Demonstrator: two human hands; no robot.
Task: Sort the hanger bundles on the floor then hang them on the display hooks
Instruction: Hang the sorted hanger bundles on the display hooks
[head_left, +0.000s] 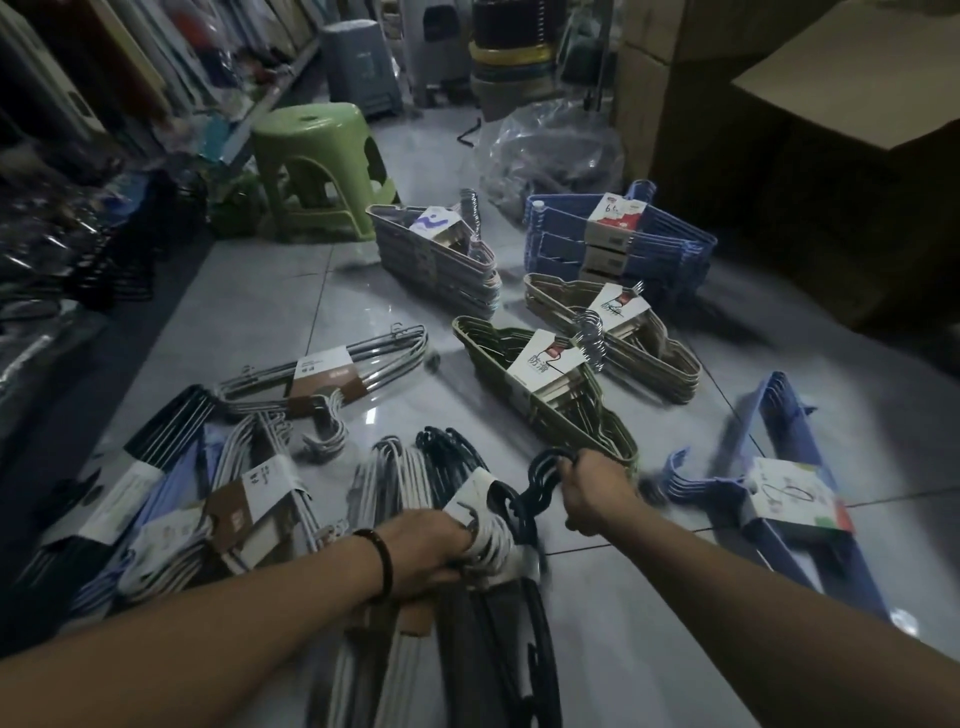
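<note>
Several hanger bundles lie on the tiled floor. My left hand (434, 545) grips the hooks of a white hanger bundle (496, 545) near the bottom centre. My right hand (589, 488) grips the hooks of a black hanger bundle (540, 475). Ahead lie an olive-green bundle (545, 384), a beige bundle (618, 332), a grey stack (436, 254) and a blue stack (618, 234). White and grey wire bundles (332, 371) and mixed bundles (171, 499) lie at the left. A blue bundle (784, 499) lies at the right.
A green plastic stool (317, 166) stands behind the bundles, with a grey stool (358, 62) further back. A clear plastic bag (550, 150) sits near cardboard boxes (779, 130) on the right. Shelves of packaged goods (78, 156) run along the left.
</note>
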